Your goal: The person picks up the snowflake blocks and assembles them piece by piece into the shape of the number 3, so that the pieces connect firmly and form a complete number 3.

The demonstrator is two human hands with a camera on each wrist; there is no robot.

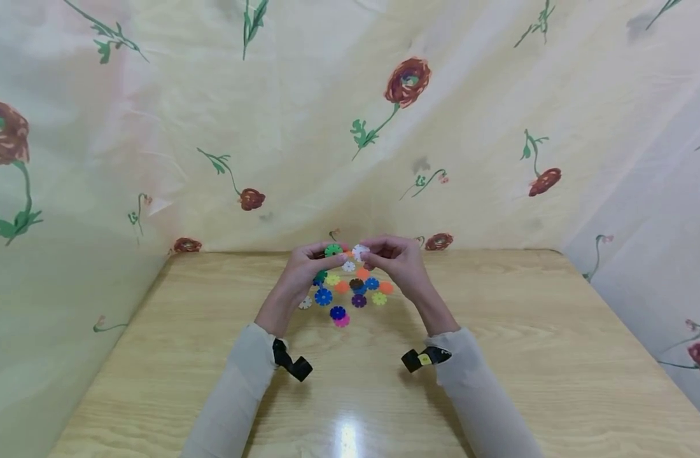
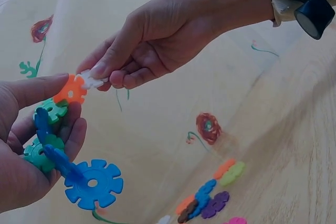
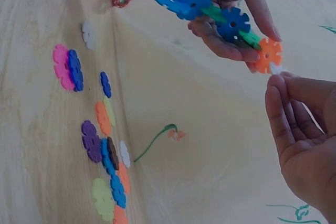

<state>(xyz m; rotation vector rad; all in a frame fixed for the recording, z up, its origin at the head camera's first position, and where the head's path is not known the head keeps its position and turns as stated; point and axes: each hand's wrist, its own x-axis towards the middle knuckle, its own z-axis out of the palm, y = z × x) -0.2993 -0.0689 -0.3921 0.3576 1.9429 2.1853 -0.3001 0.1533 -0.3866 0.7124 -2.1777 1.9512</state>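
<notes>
My left hand (image 1: 293, 277) holds a chain of notched plastic snowflake discs above the table. In the left wrist view, a large blue disc (image 2: 107, 179) hangs at its lower end, with green discs (image 2: 55, 113) and more blue ones further up. The orange disc (image 2: 79, 88) at the upper end sits by the left thumb. My right hand (image 1: 404, 267) pinches a white disc (image 2: 93, 82) between thumb and fingers. That white disc meets the orange disc edge to edge, partly covered by the right fingertips.
Several loose discs lie scattered on the wooden table (image 1: 212, 337) below the hands, among them a pink disc (image 1: 343, 322), a purple disc (image 1: 359, 301) and a brown disc (image 1: 356, 284). A flowered cloth (image 1: 304, 127) hangs behind the table's far edge.
</notes>
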